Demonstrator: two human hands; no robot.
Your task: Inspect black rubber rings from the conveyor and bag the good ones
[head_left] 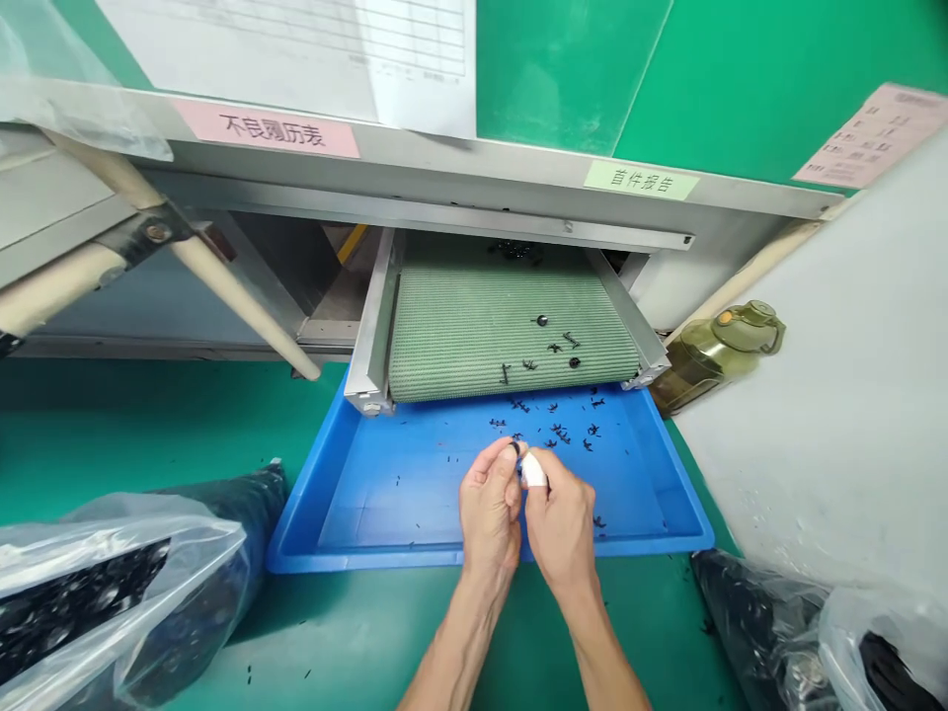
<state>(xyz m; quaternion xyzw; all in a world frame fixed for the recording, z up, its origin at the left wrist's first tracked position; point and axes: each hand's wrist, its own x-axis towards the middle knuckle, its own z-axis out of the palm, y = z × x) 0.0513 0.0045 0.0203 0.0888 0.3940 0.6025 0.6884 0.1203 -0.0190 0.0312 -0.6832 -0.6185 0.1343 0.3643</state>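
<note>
My left hand (489, 509) and my right hand (561, 523) meet over the blue tray (355, 494), fingers pinched together. Between the fingertips sits a small dark part (514, 449), mostly hidden. The right forefinger wears a white wrap (533, 471). Several small black parts (555, 430) lie scattered in the tray just beyond my hands. More black parts (552, 348) rest on the green mesh conveyor belt (459, 336) that ends above the tray's far edge.
A clear bag of black parts (96, 592) lies at the left on the green table. Another dark bag (800, 632) sits at the right. An olive bottle (715, 351) lies beside the conveyor. A white board (836, 395) slopes at the right. Labelled metal frame above.
</note>
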